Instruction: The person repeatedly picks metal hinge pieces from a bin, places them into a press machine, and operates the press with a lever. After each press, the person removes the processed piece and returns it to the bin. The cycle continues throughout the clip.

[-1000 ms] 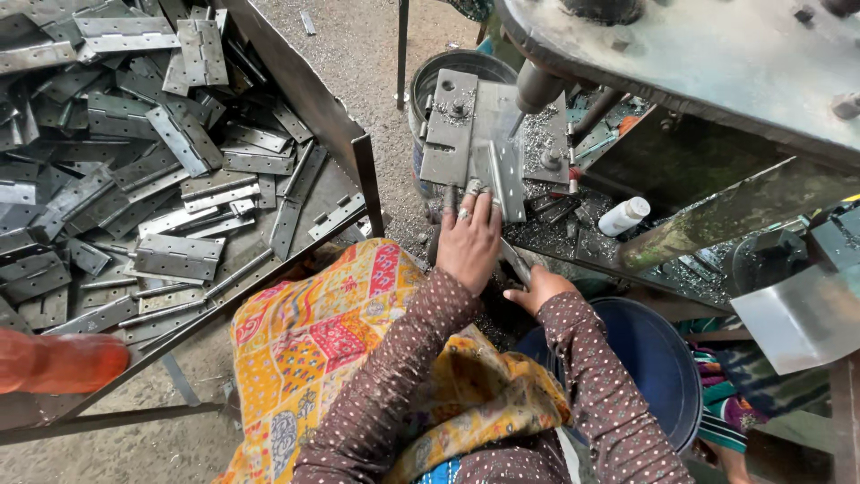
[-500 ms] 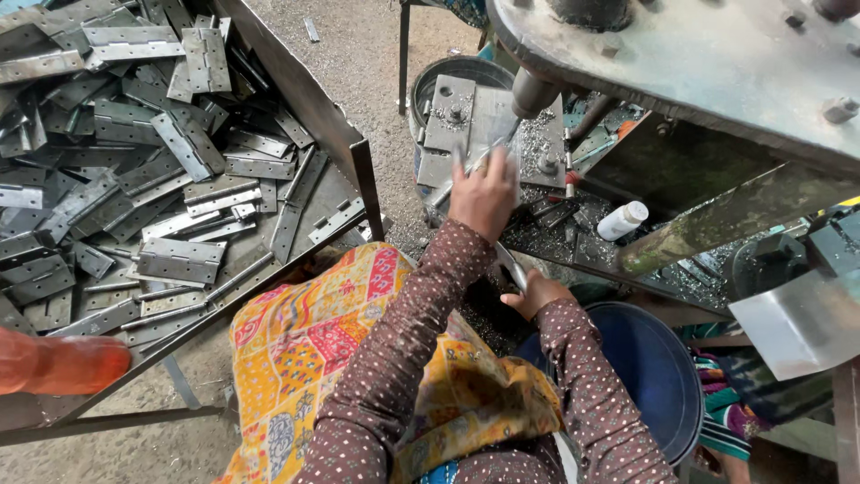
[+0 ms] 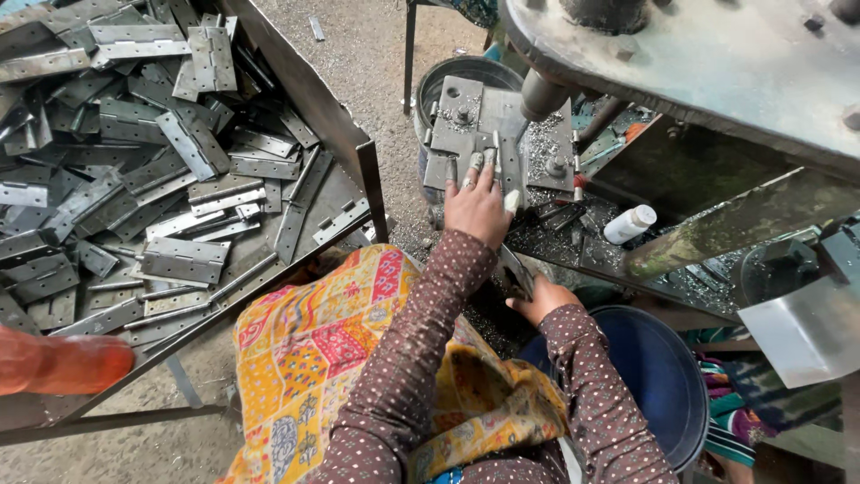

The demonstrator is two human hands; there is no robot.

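A: Two hands in view, both at the press bed (image 3: 488, 125); left hand (image 3: 477, 208) is stretched out flat on it, fingers spread and lying on a grey hinge plate (image 3: 509, 166) that sits on the bed's near edge, just beside the ram (image 3: 543, 94).

B: Is it gripping the plate?

A: Cannot tell; fingers lie along the top of it, thumb side hidden; pressing or pinching, not clear from this angle.

B: Right hand?

A: Right hand (image 3: 540, 298) is below the bed, nearer the body, fingers curled shut around a second hinge piece (image 3: 515, 271); the metal sticks up out of the fist toward the bed; that piece is clear of the bed.

B: Around the bed?

A: Metal chips all over the bed and the shelf right of it; small white bottle (image 3: 629, 224) lying on the shelf, right of the bed; dark round drum (image 3: 459, 73) behind the bed; blue tub (image 3: 658, 376) below the bed, just beside the right forearm.

B: Stock?

A: Big sloped steel tray (image 3: 340, 116) left of the bed, heaped with loose hinges (image 3: 184, 260), many lying crosswise over one another; tray well apart from both hands; patterned yellow cloth (image 3: 313, 350) over the lap between tray and tub.
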